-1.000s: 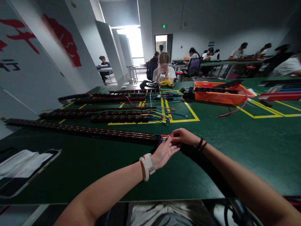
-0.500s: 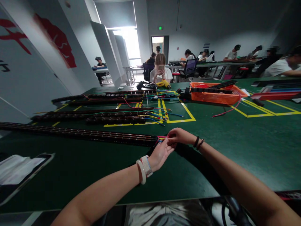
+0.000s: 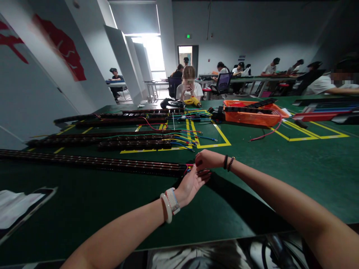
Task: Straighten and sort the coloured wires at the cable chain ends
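A long dark strip [image 3: 92, 163] lies across the green table [image 3: 280, 168], with short coloured wires [image 3: 189, 167] at its right end. My left hand [image 3: 192, 183], wrist in a white bracelet, lies palm up with fingers stretched under those wires. My right hand [image 3: 206, 159], wearing dark bead bracelets, is curled closed over the wire ends just above the left hand. What its fingers pinch is hidden.
Several more dark strips [image 3: 112, 140] with coloured leads lie beyond, inside yellow tape marks [image 3: 221, 136]. An orange tray [image 3: 252, 116] stands at the back right, a yellow tool [image 3: 193, 101] behind. A phone-like slab with white paper [image 3: 17, 205] sits left. People sit at far tables.
The view has tilted up slightly. Both hands shifted a little left toward the strip's end; the right hand curled tighter over the wires while the left opened more under them.
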Demonstrator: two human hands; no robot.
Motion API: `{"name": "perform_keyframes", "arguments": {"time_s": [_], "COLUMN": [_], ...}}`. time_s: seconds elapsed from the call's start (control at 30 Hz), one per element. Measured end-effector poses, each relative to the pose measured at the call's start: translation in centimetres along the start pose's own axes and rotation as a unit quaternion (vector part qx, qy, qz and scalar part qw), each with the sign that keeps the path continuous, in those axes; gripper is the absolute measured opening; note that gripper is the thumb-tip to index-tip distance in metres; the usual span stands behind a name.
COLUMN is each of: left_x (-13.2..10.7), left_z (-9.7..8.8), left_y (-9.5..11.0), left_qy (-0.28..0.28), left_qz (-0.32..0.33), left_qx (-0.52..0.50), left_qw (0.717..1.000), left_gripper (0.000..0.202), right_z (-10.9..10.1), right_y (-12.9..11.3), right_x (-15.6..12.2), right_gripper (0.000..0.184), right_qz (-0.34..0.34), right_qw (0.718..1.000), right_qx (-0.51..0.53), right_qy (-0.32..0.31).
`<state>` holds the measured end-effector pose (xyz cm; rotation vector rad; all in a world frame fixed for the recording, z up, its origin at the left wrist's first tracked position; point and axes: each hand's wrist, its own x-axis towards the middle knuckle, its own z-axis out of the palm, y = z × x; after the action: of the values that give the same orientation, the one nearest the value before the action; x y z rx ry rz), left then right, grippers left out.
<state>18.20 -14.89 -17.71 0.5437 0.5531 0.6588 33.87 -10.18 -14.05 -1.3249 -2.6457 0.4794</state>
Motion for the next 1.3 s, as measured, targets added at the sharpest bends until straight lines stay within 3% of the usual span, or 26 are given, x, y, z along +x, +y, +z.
{"name": "perform_keyframes", "arguments": {"time_s": [0.2,0.37,0.57,0.67,0.83,1.13,1.3], "left_x": [0.2,0.5,0.6,0.7,0.7,0.4,0.4], "left_z": [0.3,0.3,0.0,0.0,0.1,0.2,0.0], "left_y": [0.0,-0.1,-0.4,-0.5,-0.3,-0.2,-0.1], "left_qy": [0.010,0.032,0.050,0.042,0.013,0.022,0.000], "left_qz": [0.031,0.034,0.044,0.046,0.048,0.037,0.015], "left_qx": [-0.041,-0.057,-0.084,-0.082,-0.057,-0.005,0.012], "left_qw": [0.999,0.997,0.994,0.995,0.997,0.999,1.000], "left_gripper": [0.029,0.028,0.023,0.024,0.027,0.037,0.044], "right_z": [1.3,3.0,4.3,3.9,2.5,1.7,1.8], "right_y": [-2.4,-4.4,-5.2,-4.7,-3.4,-2.1,-0.8], "right_x": [-1.9,-2.7,-3.5,-4.0,-4.8,-5.0,-4.7], "right_gripper": [0.024,0.019,0.018,0.020,0.029,0.020,0.025], "right_qz": [-0.033,-0.040,-0.038,-0.041,-0.026,-0.009,0.025], "right_qw": [0.978,0.937,0.913,0.915,0.943,0.963,0.984], "right_qx": [-0.174,-0.324,-0.377,-0.366,-0.273,-0.230,-0.045], "right_qy": [0.111,0.123,0.149,0.162,0.189,0.136,0.170]}}
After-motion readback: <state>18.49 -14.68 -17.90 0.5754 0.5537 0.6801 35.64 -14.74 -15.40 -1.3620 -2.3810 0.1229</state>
